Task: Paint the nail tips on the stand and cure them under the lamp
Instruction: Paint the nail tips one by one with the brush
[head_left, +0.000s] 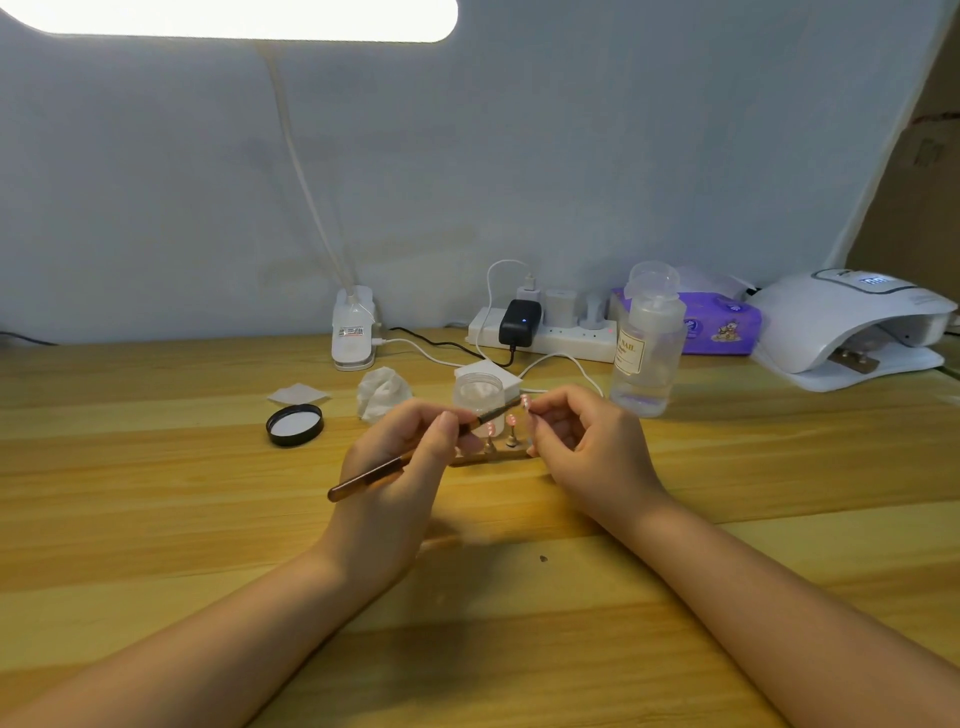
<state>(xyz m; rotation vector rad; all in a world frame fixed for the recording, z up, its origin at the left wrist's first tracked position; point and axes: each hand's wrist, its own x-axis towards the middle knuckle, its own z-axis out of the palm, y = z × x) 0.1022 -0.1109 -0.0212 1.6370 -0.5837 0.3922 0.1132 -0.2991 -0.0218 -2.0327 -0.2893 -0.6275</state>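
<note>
Lying flat to the left of the small brass stand (493, 457) is a round black lid (294, 424), with a crumpled white tissue (382, 392) between them. Directly over the stand, the left hand (400, 467) curls its grip around a slim brown brush (415, 449), while the right hand (587, 441) pinches a glossy pink nail tip (525, 400) at the bristles. Farther right on the grained wooden tabletop (208, 519) stand a clear plastic bottle (647, 353) and a domed white curing lamp (852, 327).
</note>
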